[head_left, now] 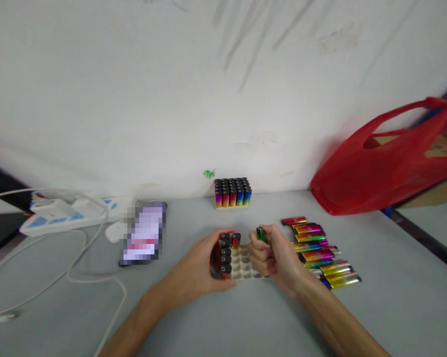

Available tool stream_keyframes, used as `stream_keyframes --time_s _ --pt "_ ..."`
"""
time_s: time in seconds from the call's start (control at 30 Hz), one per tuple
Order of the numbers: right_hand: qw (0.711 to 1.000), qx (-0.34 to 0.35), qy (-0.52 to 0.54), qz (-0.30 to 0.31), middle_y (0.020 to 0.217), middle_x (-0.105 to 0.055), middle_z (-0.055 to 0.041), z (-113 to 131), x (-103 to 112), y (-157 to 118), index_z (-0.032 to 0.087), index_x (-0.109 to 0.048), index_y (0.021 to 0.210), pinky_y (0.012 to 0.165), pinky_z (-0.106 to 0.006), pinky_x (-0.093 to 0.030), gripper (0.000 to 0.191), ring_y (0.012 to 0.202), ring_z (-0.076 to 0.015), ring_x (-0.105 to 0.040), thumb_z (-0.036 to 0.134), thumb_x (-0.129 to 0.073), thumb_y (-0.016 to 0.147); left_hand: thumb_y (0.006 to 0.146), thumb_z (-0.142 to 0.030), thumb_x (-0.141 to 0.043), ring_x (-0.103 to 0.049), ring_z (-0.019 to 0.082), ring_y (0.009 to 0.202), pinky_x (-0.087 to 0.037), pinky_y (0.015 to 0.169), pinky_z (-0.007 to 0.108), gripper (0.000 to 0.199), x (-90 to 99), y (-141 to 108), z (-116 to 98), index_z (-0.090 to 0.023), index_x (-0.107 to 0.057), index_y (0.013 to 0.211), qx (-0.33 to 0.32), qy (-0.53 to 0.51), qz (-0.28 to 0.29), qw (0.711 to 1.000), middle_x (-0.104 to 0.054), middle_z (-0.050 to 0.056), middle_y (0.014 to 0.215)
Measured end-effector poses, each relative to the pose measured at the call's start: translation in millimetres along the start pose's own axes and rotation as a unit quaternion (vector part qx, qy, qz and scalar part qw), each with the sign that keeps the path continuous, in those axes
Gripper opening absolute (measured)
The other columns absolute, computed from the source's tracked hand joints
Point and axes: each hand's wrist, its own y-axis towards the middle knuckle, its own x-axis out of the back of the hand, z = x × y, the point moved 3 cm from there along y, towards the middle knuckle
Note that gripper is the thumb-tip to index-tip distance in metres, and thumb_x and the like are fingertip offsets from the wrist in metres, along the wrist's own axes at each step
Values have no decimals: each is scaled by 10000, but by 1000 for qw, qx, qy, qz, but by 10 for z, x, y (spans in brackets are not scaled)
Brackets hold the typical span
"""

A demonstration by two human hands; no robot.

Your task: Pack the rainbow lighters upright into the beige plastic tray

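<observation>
A pale tray [247, 271] with rows of round hollows lies on the table before me. Several black-topped lighters [226, 260] stand upright along its left side, and one red lighter [235, 241] begins the neighbouring column. My left hand [195, 263] is wrapped around the tray's left end, fingers and thumb against the outer lighters. Over the tray's right part, my right hand [277, 255] is closed around a green lighter [261, 234]; most of that lighter is hidden by the fingers. Several shiny coloured lighters [318, 255] lie on their sides, just right of my right hand.
By the wall stands a block of upright lighters [233, 196]. To the left are a phone [143, 233], a white power strip [67, 215] and a looping white cable [84, 248]. A red plastic bag [368, 168] with cardboard inside stands at the right.
</observation>
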Motion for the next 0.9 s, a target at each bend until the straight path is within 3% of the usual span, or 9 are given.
stream_keyframes --time_s 0.2,0.37,0.47,0.53,0.6,0.67,0.73,0.9 --pt "1000 13 6 -20 584 -162 132 26 1 5 255 -357 673 438 -241 -61 553 494 -74 -61 645 -668 913 689 -171 -993 -765 317 1168 -627 988 397 975 -3 11 12 -286 -548 1549 2 -3 -4 1000 -751 65 1389" --pt "998 20 -35 -51 576 -242 140 29 -16 4 248 -476 807 431 -221 -88 565 480 -76 -93 757 -686 932 709 -173 -970 -777 316 1129 -641 958 401 963 -4 6 0 -290 -538 1562 7 -7 2 1000 -758 68 1377" --pt "992 75 -75 -72 603 -399 116 31 -37 5 250 -518 879 428 -229 -175 507 451 -81 -191 718 -681 988 716 -184 -973 -764 322 1174 -634 1000 414 967 -3 2 2 -284 -528 1569 2 -3 1 1000 -743 81 1408" --pt "982 126 -117 -81 639 -492 86 55 -49 0 241 -558 890 490 -238 -305 457 489 -97 -328 660 -681 1028 720 -194 -979 -752 331 1213 -629 1028 424 974 -5 1 11 -281 -522 1576 0 -4 0 1000 -728 94 1444" --pt "968 163 -167 -88 718 -579 38 90 -54 -9 222 -619 877 628 -255 -411 434 630 -129 -479 616 -702 1038 723 -198 -984 -751 331 1222 -628 1042 430 963 -8 3 21 -283 -528 1567 0 -8 1 1000 -723 94 1455" --pt "954 184 -214 -102 830 -630 -7 130 -45 -20 199 -694 862 738 -276 -437 423 789 -163 -546 593 -765 1001 718 -192 -988 -754 325 1218 -627 1048 429 948 -8 6 26 -283 -539 1549 -2 -12 -1 1000 -729 84 1441" --pt "944 189 -243 -116 860 -621 -16 158 -26 -28 185 -751 851 733 -289 -419 417 807 -171 -534 583 -823 952 713 -183 -988 -756 321 1213 -630 1039 421 938 -8 9 23 -276 -546 1536 -5 -16 -2 1000 -736 81 1426" --pt "949 169 -250 -94 672 -521 36 133 -25 -33 171 -832 909 612 -291 -350 382 633 -132 -433 551 -873 910 729 -174 -972 -741 321 1234 -623 1048 415 904 -4 11 -7 -266 -565 1531 -12 -16 0 1000 -734 83 1424"
